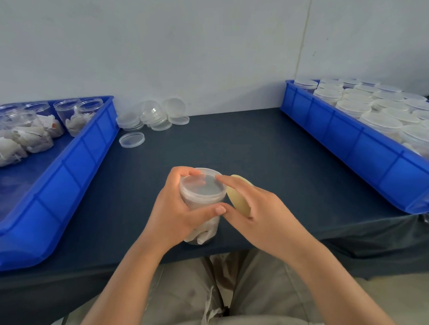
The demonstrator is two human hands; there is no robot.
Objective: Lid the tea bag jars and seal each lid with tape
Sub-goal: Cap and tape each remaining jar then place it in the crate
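A clear plastic jar (pixel 203 198) with tea bags inside stands near the table's front edge, a clear lid (pixel 202 184) on its top. My left hand (pixel 174 209) grips the jar around its side, thumb across the front. My right hand (pixel 253 210) holds a yellowish roll of tape (pixel 239 200) close against the jar's right side, its forefinger touching the lid's rim.
A blue tray (pixel 68 170) at the left holds several open jars of tea bags. Loose clear lids (pixel 151 117) lie by the wall. A blue tray (pixel 356 146) at the right is packed with lidded jars. The dark table (pixel 258 149) ends just before my lap.
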